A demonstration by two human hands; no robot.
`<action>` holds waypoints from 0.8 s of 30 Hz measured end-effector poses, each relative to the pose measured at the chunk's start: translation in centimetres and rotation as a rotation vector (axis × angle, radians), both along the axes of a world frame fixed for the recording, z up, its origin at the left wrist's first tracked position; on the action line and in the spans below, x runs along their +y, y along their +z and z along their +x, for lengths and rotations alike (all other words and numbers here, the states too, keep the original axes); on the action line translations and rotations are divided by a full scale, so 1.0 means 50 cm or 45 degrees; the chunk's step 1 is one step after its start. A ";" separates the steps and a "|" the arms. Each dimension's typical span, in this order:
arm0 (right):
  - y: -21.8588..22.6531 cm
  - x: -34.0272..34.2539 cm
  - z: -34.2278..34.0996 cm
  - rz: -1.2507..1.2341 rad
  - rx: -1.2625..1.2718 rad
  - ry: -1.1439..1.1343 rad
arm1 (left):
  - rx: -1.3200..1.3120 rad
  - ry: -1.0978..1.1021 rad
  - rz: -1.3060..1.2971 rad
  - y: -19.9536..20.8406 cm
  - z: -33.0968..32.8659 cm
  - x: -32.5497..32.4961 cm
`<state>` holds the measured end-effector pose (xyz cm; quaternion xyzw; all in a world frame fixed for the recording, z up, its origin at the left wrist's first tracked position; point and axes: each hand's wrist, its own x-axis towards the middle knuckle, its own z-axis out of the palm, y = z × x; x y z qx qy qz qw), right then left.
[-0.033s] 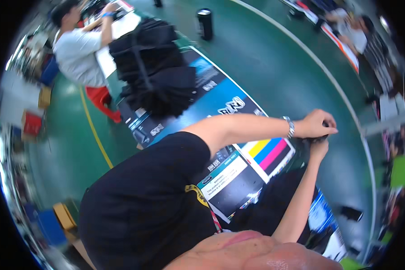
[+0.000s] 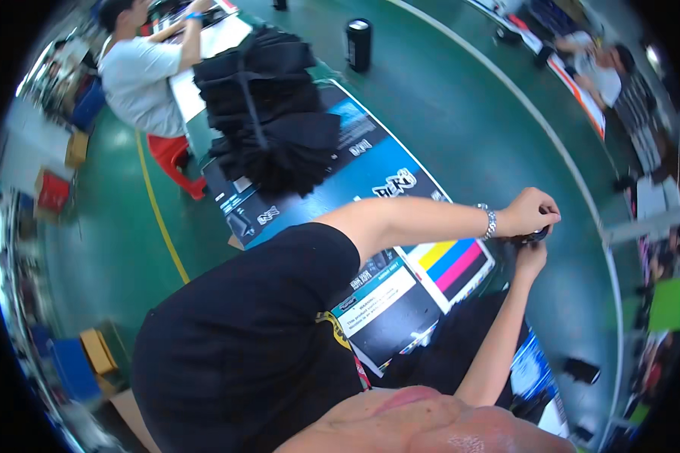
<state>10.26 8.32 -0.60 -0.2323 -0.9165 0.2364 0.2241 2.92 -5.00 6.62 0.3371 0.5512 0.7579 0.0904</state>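
While L hand (image 2: 527, 213) and R hand (image 2: 533, 260) meet at R side of head view, a small dark obj. (image 2: 535, 236) sits btwn them, partly hidden; exact kind n/a at this res.

Change vs. prev. frame: slight only. Black cylinder (image 2: 359, 47) and black fabric bundle (image 2: 283, 94) sit a bit further R and lower, so prob. the head turns. R hand shows slightly lower, w/ a bit more of the gap btwn hands visible. Reading: handling of the obj. is ongoing, grip being adjusted; obj. not put down.

Fingers, L: curled in, thumb and index tips close together, appear clamped on the dark obj. from above; metal bracelet (image 2: 491, 223) at that wrist. Fingers, R: bent, tips up against obj.'s lower side, touching; can't tell whether they pinch it or just steady it, b/c tips are hidden.

Obj. location: just beyond colour-bar print (image 2: 455, 264), w/ green floor (image 2: 468, 113) behind. Can't tell if it rests on anything.

Surroundings: blue-and-black printed sheets (image 2: 359, 170) under L forearm; strapped bundle on their far end. Co-worker (image 2: 140, 83) on red stool (image 2: 175, 162), upper L, apart from the handling.
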 end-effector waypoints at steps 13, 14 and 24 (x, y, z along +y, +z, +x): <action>0.162 -0.218 -0.055 -1.324 0.756 0.306 | -1.193 0.136 0.472 -0.082 -0.123 -0.184; 0.166 -0.204 -0.065 -1.006 0.736 0.353 | -1.157 0.207 0.261 -0.084 -0.128 -0.190; 0.096 -0.162 -0.048 -0.114 0.579 0.143 | -0.005 0.191 -0.077 0.017 -0.099 -0.114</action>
